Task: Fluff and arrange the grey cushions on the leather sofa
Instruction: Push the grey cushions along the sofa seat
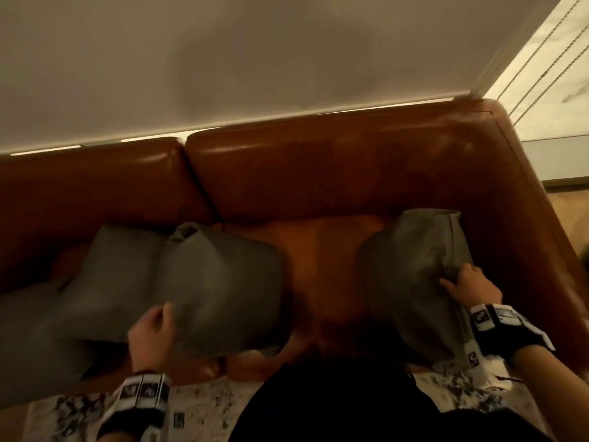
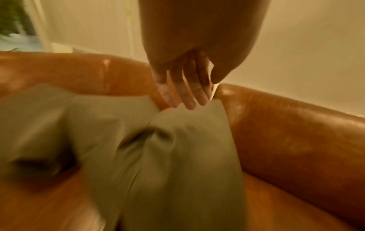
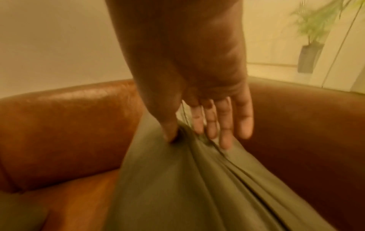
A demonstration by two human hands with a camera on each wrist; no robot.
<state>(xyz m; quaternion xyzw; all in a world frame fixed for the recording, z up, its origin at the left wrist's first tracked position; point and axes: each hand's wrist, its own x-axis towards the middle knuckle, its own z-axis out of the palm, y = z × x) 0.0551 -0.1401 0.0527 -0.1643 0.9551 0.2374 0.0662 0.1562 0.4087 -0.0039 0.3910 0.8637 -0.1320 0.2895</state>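
Observation:
A brown leather sofa (image 1: 318, 173) carries several grey cushions. A plump cushion (image 1: 223, 282) leans left of centre, overlapping another cushion (image 1: 121, 266) behind it. My left hand (image 1: 153, 327) touches its near left edge, thumb on the front. In the left wrist view my left hand (image 2: 187, 103) has straight fingers (image 2: 189, 100) reaching the top of this cushion (image 2: 177, 156). At the right, a third cushion (image 1: 414, 266) stands by the armrest (image 1: 526, 202). My right hand (image 1: 462, 282) pinches its right edge. In the right wrist view my right hand (image 3: 197, 137) bunches the cushion (image 3: 177, 187) fabric under the thumb.
Bare seat leather (image 1: 322, 266) shows between the two cushion groups. A pale wall (image 1: 223, 59) runs close behind the backrest. A patterned rug (image 1: 197, 409) lies in front of the sofa. A potted plant (image 3: 314, 31) stands beyond the right armrest.

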